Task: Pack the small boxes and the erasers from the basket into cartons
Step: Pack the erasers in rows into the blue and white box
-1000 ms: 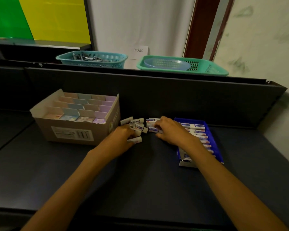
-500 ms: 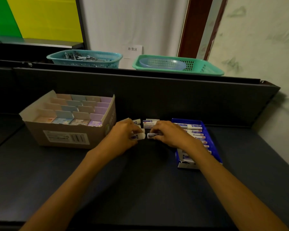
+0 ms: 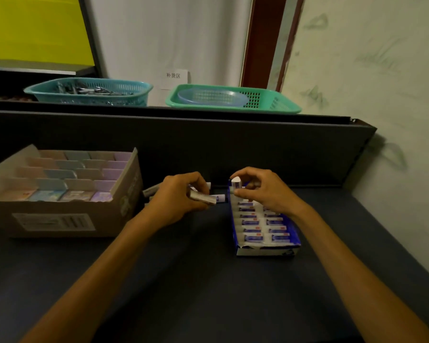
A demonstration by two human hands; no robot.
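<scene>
Dark tabletop (image 3: 208, 280) fills the lower view, dark back panel (image 3: 233, 144) behind it. Brown carton (image 3: 67, 214) on the left, open top, rows of small boxes (image 3: 67, 179) in pastel colours standing packed inside. Two baskets on the ledge behind the panel: teal basket (image 3: 89, 91) left with dark metallic bits, green basket (image 3: 270, 102) right with a bluish lid-like piece in it. Blue carton (image 3: 265, 248) right of centre on the tabletop, two columns of packed erasers (image 3: 260, 230) lying flat in it, far end partly hidden by the right hand. Left hand (image 3: 178, 204) between the two cartons, fingers curled around a held eraser (image 3: 203, 198), gripping it sideways just above the tabletop. Right hand (image 3: 263, 191) over the far end of the blue carton, fingers pinching an upright eraser (image 3: 236, 183). A few loose erasers (image 3: 151, 191) on the tabletop behind the left hand, mostly hidden, count unclear.
</scene>
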